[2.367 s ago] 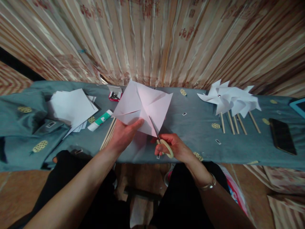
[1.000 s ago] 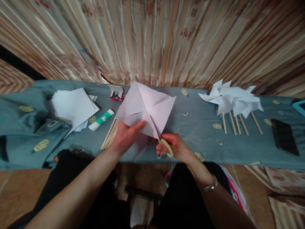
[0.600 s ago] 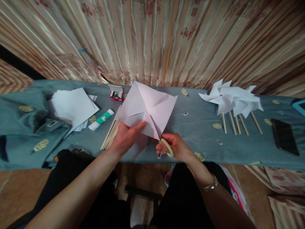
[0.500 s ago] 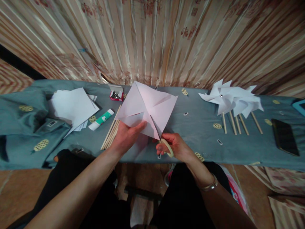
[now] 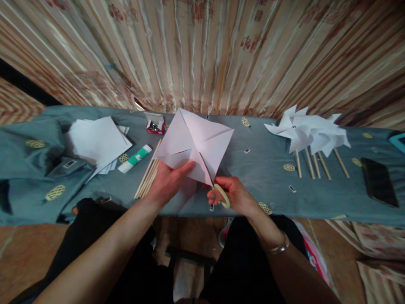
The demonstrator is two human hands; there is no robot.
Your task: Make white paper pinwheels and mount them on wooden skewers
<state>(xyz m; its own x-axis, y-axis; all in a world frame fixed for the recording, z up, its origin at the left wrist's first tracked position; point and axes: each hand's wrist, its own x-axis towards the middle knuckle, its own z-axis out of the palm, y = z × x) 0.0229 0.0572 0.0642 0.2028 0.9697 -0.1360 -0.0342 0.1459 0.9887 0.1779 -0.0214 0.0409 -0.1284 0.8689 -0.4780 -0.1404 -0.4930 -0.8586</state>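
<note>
A square sheet of white paper [image 5: 186, 135], creased along its diagonals, is held above the cloth by my left hand [image 5: 169, 179]. The thumb lies on top of the sheet and the other fingers are hidden beneath it. Slits run from the corners toward the middle. My right hand [image 5: 234, 194] has its fingers in the handles of cream scissors [image 5: 223, 196]. Their blades sit at the paper's near corner, in line with a slit there. Wooden sticks [image 5: 147, 179] lie partly behind my left hand.
At left are a stack of white paper [image 5: 95, 141], a glue stick [image 5: 135, 158] and a small red box of metal pins [image 5: 155, 126]. Several paper pinwheels [image 5: 299, 131] on sticks lie at right, near a dark phone [image 5: 379, 182]. A striped curtain [image 5: 202, 55] hangs behind the table.
The paper's right corner has shifted slightly left and down. Both hands and the scissors stay in nearly the same place.
</note>
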